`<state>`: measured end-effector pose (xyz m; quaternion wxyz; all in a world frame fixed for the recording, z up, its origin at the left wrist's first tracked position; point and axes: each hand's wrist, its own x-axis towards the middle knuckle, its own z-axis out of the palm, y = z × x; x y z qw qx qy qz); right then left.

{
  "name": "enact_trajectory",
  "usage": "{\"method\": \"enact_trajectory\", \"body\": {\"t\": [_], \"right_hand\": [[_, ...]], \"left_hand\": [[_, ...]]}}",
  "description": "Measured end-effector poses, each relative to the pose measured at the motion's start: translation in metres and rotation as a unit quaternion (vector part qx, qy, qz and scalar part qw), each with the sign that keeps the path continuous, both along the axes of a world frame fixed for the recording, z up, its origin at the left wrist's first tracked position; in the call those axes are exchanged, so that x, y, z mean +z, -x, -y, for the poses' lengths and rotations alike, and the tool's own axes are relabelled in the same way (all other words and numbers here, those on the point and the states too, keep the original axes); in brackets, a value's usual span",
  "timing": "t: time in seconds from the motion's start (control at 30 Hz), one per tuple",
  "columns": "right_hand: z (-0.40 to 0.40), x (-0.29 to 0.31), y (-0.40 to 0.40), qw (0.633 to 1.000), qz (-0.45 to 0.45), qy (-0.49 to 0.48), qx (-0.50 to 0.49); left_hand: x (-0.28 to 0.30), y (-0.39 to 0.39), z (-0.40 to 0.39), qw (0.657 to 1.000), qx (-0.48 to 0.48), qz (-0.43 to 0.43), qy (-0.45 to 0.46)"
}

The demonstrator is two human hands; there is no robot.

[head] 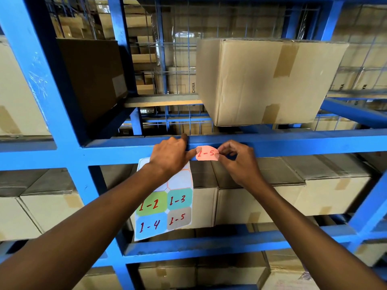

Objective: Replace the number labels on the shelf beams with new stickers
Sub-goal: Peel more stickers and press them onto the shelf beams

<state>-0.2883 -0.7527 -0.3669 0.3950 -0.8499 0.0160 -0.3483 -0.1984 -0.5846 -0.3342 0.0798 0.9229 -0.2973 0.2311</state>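
Note:
A pink sticker marked 1-5 point(207, 153) lies against the front of the blue shelf beam point(293, 143). My right hand point(238, 162) pinches the sticker's right edge between thumb and fingers. My left hand point(170, 155) holds a sticker sheet point(165, 208) against the beam, and its thumb tip touches the pink sticker's left edge while one finger hooks over the beam's top. The sheet hangs below that hand and shows coloured labels 1-2, 1-3, 1-4 and 1-5, with peeled blank spots above them.
A large taped cardboard box point(266, 80) sits on the shelf just above the beam, to the right. A dark box point(92, 78) stands at upper left behind a blue upright point(41, 80). Rows of cartons point(272, 195) fill the shelf below.

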Motion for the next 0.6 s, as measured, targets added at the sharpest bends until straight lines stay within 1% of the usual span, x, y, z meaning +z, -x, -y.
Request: {"method": "enact_trajectory", "body": {"t": [0.1, 0.3, 0.6], "right_hand": [[0.0002, -0.0009, -0.0002, 1.0, -0.001, 0.001, -0.001], [-0.0009, 0.0016, -0.0011, 1.0, -0.007, 0.012, -0.018], [-0.0064, 0.005, -0.0001, 0.998, -0.021, 0.026, -0.06]], "left_hand": [[0.0012, -0.0002, -0.001, 1.0, -0.001, 0.01, 0.005], [0.0033, 0.0051, -0.0008, 1.0, -0.005, -0.012, 0.019], [0.0015, 0.0047, -0.0015, 0.999, -0.01, -0.014, 0.03]]}}
